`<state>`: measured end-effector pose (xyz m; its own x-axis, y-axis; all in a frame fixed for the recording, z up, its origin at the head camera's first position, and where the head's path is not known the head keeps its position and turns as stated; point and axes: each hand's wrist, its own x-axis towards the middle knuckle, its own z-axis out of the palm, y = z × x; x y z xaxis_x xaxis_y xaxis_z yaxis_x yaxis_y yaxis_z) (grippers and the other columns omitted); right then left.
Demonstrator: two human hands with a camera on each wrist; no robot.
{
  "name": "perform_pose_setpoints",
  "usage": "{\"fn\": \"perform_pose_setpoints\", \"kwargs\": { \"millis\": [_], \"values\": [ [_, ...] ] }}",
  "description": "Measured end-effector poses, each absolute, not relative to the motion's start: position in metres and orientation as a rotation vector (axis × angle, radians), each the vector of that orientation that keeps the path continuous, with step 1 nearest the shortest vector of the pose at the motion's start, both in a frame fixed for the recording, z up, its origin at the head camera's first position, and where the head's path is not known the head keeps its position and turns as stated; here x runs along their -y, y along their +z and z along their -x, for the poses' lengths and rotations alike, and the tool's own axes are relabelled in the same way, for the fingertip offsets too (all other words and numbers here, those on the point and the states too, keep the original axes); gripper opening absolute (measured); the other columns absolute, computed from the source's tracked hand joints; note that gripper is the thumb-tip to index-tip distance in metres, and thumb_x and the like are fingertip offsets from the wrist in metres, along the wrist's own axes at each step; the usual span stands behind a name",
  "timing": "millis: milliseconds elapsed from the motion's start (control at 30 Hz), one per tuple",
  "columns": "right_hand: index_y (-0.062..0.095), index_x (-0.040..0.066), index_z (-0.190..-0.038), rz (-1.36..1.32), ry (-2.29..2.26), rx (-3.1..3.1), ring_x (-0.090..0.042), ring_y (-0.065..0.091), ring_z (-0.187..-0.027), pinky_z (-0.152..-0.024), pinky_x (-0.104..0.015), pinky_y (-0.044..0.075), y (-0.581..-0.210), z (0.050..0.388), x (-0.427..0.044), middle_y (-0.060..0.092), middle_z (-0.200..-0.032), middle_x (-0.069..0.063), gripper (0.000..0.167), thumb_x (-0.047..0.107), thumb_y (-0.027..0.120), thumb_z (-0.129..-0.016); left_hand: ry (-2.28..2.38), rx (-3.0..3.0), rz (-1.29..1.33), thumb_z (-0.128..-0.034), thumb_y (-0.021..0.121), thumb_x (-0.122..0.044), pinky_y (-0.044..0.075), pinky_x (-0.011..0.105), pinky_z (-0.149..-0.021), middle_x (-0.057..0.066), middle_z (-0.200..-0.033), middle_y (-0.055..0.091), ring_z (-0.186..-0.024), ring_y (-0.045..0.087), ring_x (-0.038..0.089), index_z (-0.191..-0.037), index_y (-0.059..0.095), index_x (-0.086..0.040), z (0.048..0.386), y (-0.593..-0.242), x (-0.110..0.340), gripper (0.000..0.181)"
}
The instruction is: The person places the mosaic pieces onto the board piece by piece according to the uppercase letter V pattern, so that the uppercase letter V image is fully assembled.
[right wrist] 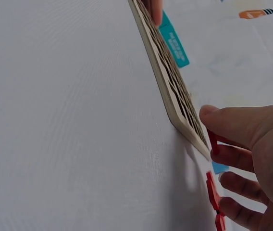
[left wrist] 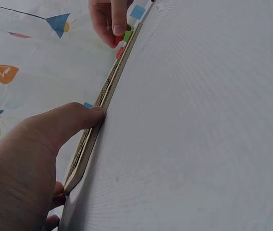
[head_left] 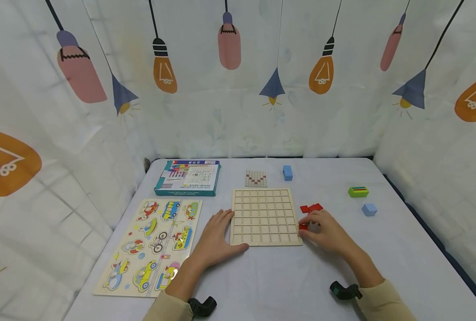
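Observation:
The square wooden grid board point(head_left: 266, 217) lies flat with nothing in its cells. Against its left edge and near left corner rest the fingers and thumb of my left hand point(head_left: 217, 240), spread wide; the left wrist view shows the thumb of this hand point(left wrist: 40, 139) on the board's edge. Beside the board's right edge, my right hand point(head_left: 329, 232) pinches a red tile point(head_left: 303, 227) between thumb and index finger, also seen in the right wrist view as a red tile point(right wrist: 213, 142). More red tiles point(head_left: 316, 207) lie just beyond the right hand.
A picture-puzzle board point(head_left: 141, 254) lies at the left, with a teal-edged box point(head_left: 187, 178) behind it. Behind the grid board are a small pattern card point(head_left: 256, 179) and a blue block point(head_left: 287, 173). A green block point(head_left: 358, 192) and a light-blue block point(head_left: 369, 209) stand at the right.

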<state>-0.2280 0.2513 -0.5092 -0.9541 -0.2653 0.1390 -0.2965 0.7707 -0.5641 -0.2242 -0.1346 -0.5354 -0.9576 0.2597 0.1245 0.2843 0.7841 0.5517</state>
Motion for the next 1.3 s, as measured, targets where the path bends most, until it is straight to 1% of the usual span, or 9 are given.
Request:
{"fn": "perform_pose_setpoints", "kwargs": {
  "millis": [100,333,467,600,900,1033,1300],
  "values": [
    [0.083,0.026,-0.119,-0.468,0.969,2.907,-0.019,0.062,-0.114,-0.098,-0.046,0.06,-0.509,0.228,-0.247,0.074,-0.117,0.007,0.028,0.026,0.093,-0.093,-0.914,2.929,0.446,-0.0798,0.085,-0.074,0.026,0.058,-0.141,0.001,-0.179,0.042,-0.172,0.027,0.031,-0.171,0.045,-0.017,0.224,-0.535,0.134,0.114],
    [0.083,0.029,-0.119,-0.469,0.986,2.923,-0.02,0.06,-0.118,-0.1,-0.047,0.06,-0.51,0.23,-0.237,0.074,-0.12,0.007,0.027,0.029,0.092,-0.094,-0.915,2.937,0.438,-0.0797,0.085,-0.074,0.027,0.059,-0.14,0.001,-0.179,0.042,-0.172,0.027,0.031,-0.171,0.045,-0.018,0.224,-0.535,0.134,0.114],
    [0.083,0.028,-0.119,-0.493,0.999,2.92,-0.02,0.06,-0.122,-0.102,-0.047,0.061,-0.511,0.231,-0.231,0.073,-0.124,0.006,0.027,0.028,0.091,-0.094,-0.918,2.94,0.44,-0.08,0.085,-0.073,0.026,0.059,-0.14,0.001,-0.179,0.042,-0.172,0.027,0.031,-0.171,0.044,-0.017,0.223,-0.535,0.134,0.114],
    [0.083,0.028,-0.119,-0.508,1.012,2.926,-0.019,0.058,-0.123,-0.102,-0.044,0.061,-0.512,0.231,-0.225,0.073,-0.125,0.006,0.027,0.028,0.092,-0.093,-0.915,2.943,0.441,-0.0803,0.084,-0.073,0.026,0.059,-0.141,0.001,-0.179,0.042,-0.173,0.026,0.031,-0.171,0.044,-0.017,0.223,-0.535,0.134,0.114],
    [0.084,0.031,-0.116,-0.578,1.005,2.902,-0.015,0.056,-0.118,-0.095,-0.037,0.06,-0.514,0.233,-0.213,0.072,-0.12,0.013,0.025,0.029,0.092,-0.093,-0.915,2.941,0.449,-0.0805,0.084,-0.074,0.026,0.06,-0.14,0.001,-0.179,0.041,-0.172,0.027,0.032,-0.171,0.044,-0.017,0.224,-0.535,0.134,0.114],
    [0.084,0.031,-0.117,-0.607,1.017,2.894,-0.013,0.056,-0.117,-0.093,-0.034,0.059,-0.514,0.235,-0.209,0.072,-0.12,0.014,0.025,0.029,0.092,-0.093,-0.908,2.94,0.455,-0.0803,0.084,-0.075,0.026,0.058,-0.141,0.001,-0.179,0.041,-0.172,0.027,0.032,-0.171,0.044,-0.017,0.225,-0.535,0.134,0.114],
    [0.082,0.03,-0.118,-0.606,1.069,2.889,-0.014,0.057,-0.121,-0.097,-0.035,0.06,-0.512,0.237,-0.197,0.072,-0.123,0.014,0.026,0.03,0.091,-0.094,-0.915,2.943,0.443,-0.0801,0.083,-0.076,0.027,0.059,-0.14,0.001,-0.179,0.041,-0.172,0.027,0.032,-0.171,0.044,-0.018,0.225,-0.534,0.134,0.115]
  ]
}}
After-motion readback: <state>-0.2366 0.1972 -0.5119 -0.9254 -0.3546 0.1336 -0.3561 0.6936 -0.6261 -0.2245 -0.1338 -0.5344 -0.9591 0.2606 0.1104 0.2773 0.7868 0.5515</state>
